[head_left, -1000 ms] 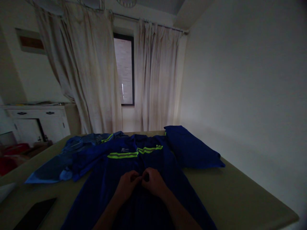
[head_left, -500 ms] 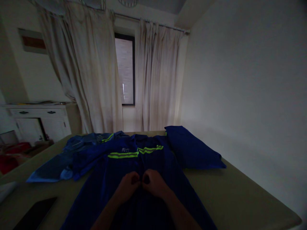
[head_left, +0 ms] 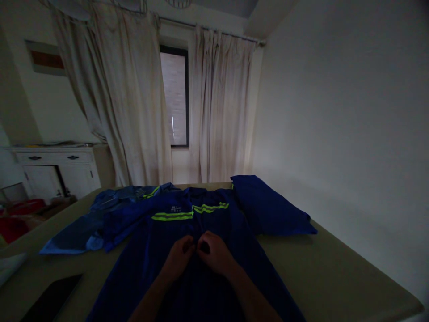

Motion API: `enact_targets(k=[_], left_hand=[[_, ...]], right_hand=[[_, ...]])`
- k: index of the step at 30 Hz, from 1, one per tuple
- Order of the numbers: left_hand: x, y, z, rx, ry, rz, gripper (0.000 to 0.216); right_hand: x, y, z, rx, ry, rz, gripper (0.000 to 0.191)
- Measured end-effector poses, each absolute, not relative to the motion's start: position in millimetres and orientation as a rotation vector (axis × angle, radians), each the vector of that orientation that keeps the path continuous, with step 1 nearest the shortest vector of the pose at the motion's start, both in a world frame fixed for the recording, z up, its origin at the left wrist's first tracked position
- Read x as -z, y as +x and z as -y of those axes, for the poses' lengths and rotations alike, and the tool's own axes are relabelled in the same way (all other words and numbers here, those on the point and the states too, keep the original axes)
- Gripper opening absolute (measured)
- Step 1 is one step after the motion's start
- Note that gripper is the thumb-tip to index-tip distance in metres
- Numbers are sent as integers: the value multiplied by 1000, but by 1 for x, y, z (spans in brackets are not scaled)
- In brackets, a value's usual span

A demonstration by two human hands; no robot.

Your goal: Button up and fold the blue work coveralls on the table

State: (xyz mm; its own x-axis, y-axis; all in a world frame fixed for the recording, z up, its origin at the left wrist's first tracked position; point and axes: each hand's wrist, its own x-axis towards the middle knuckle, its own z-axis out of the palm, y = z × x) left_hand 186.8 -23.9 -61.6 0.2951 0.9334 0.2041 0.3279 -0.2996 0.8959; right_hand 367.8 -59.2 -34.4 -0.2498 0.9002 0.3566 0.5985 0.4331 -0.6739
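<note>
A dark blue work jacket (head_left: 144, 250) with yellow-green reflective stripes across the chest lies spread out in front of me, collar away from me. Over its middle front, below the stripes, my left hand (head_left: 181, 255) and my right hand (head_left: 214, 252) are side by side, nearly touching. Fingers of both hands are curled into a pinch on the front edges of the jacket. Whatever fastener may lie between the fingertips is hidden in the dark.
Right of the jacket lies a folded dark blue garment (head_left: 268, 208). A lighter blue garment (head_left: 72, 232) lies at the left. A dark flat object (head_left: 52, 297) rests on the bed-like surface (head_left: 321, 277) at the near left. A white cabinet (head_left: 53, 172) and curtains (head_left: 134, 98) stand behind.
Both hands have moved slightly up the jacket front, away from me, still pinched close together. The garments have stayed in place.
</note>
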Motion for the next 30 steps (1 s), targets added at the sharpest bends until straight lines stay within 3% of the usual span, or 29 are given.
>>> enact_targets(k=[12,26,30], left_hand=[[59,183,22,-1003,1707,-1115,47],[50,187,34,-730,2047,-1220,13],[48,194,46,-660,2226,-1409,29]], right_hand=[[37,369,54,-588,-1219,1788,4],[47,365,55,-538,-1331,1909,11],[47,364,52,-628,-1423,1848,12]])
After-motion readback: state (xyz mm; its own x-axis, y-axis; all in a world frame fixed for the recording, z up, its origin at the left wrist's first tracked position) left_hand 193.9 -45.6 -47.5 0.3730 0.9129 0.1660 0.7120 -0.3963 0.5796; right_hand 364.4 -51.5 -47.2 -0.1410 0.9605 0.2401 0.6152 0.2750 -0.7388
